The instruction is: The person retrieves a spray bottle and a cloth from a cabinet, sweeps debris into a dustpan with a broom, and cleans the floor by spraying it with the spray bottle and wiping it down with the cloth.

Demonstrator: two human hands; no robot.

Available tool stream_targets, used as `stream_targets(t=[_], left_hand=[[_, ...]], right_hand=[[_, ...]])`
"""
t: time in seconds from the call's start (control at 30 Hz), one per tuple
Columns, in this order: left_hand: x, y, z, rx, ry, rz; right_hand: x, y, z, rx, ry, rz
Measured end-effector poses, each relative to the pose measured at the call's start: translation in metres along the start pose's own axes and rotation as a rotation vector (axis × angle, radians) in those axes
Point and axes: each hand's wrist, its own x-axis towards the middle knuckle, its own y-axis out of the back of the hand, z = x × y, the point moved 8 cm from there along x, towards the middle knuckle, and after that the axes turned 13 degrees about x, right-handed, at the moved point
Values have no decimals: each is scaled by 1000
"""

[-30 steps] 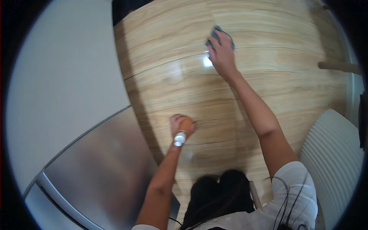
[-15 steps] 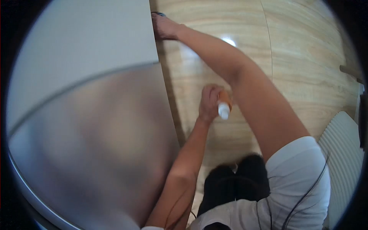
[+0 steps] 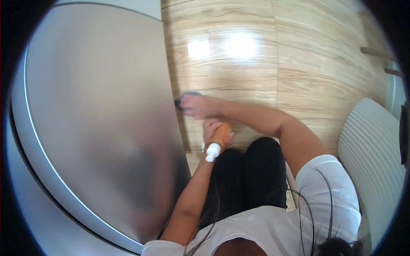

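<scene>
My left hand (image 3: pixel 211 129) is wrapped round an orange bottle (image 3: pixel 221 134). Its white cap (image 3: pixel 212 151) points back toward my body, above my left forearm. Just beyond it, my right hand (image 3: pixel 200 106) is closed on a dark blue-grey cloth (image 3: pixel 191 93), partly hidden under the fingers and slightly blurred. That hand is beside the edge of a big smooth silver-grey panel (image 3: pixel 106 85), which looks like an appliance door. Whether the cloth touches the panel's front face cannot be made out.
Wood-patterned glossy floor (image 3: pixel 239 81) with bright reflections lies below. A white ribbed object (image 3: pixel 376 141) stands at the right, near my right arm. Brown bars (image 3: pixel 376 53) jut in at the upper right. My knees (image 3: pixel 265 158) are bent beneath my arms.
My right hand has come back from the far end of the panel toward my body with the cloth. The left hand and bottle have also drawn closer. The view has shifted.
</scene>
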Motion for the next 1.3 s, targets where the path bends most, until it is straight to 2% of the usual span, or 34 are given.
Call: stream_targets(t=[0.03,0.07,0.1,0.13,0.17,0.2,0.23,0.3,0.4,0.43,0.47,0.5,0.53,0.57,0.6,0.67,0.73,0.77,0.8,0.83,0.87,0.9,0.93,0.97,1.03,1.07,1.1,1.13,1.17,1.2,1.23,1.27,1.3], left_hand=[[-2,6,2,-13,1,44],[-2,6,0,-55,40,48],[-2,3,-2,14,61,-25],[-10,-14,-27,22,164,-52],[-8,-22,-30,13,105,-84],[-8,-33,-43,-49,67,6],[-13,-48,-59,-295,285,-63],[-6,-68,-60,-392,263,-82],[5,-79,-48,-336,178,-176],[6,-75,-43,-287,111,-153],[9,-71,-39,-237,41,-126],[9,-72,-41,-253,30,-130],[6,-74,-41,-118,-32,-145],[4,-78,-40,20,-95,-157],[2,-75,-36,10,-155,-72],[5,-76,-31,7,-171,-67],[4,-76,-38,-3,-138,-101],[3,-75,-41,8,-140,-105],[3,-75,-43,18,-132,-119],[1,-77,-40,27,-121,-124],[3,-77,-42,31,-127,-121],[2,-93,-42,242,-246,-315],[0,-100,-43,355,-309,-413],[-4,-106,-44,461,-382,-507],[-2,-83,-46,117,-173,-262],[-1,-81,-42,69,-118,-240],[-3,-81,-39,65,-120,-246],[-1,-80,-36,39,-139,-223],[-1,-78,-35,13,-157,-200],[-1,-79,-35,4,-172,-196],[-1,-79,-31,5,-171,-192],[1,-77,-27,-17,-171,-183],[2,-77,-25,-41,-170,-175]], right_hand=[[-17,6,-18,-82,43,65],[-35,12,-8,-59,-114,37],[-57,28,-7,-82,-136,19],[-83,72,10,-142,-296,249],[-121,121,18,-216,-457,488],[-162,161,16,-344,-601,601],[-208,197,3,-474,-741,717],[-313,232,-30,-648,-937,976],[-461,232,-88,-993,-1221,1191],[-489,227,-107,-1099,-1321,1296],[-492,229,-105,-1118,-1323,1301],[-501,233,-100,-1138,-1435,1389],[-506,236,-94,-1156,-1550,1479],[-482,249,-72,-1075,-1432,1432],[-441,259,-39,-985,-1315,1380],[-324,261,30,-795,-945,1352],[-195,235,79,-579,-575,1143],[-138,213,91,-362,-429,1055],[-91,182,119,-140,-688,961],[-56,151,107,100,-588,992],[-25,120,96,137,-525,728],[2,85,82,195,-449,472],[-2,89,31,-260,-82,478],[-5,101,30,-272,-81,485],[-48,135,75,-19,-422,857],[-72,151,87,-450,-403,660],[-110,195,98,-439,-626,645],[-162,233,111,-560,-585,820],[-216,269,92,-772,-535,882],[-264,308,91,-1038,-940,611],[-336,338,78,-1097,-792,955],[-397,368,66,-964,-1083,919],[-449,378,28,-1060,-1112,1030]])
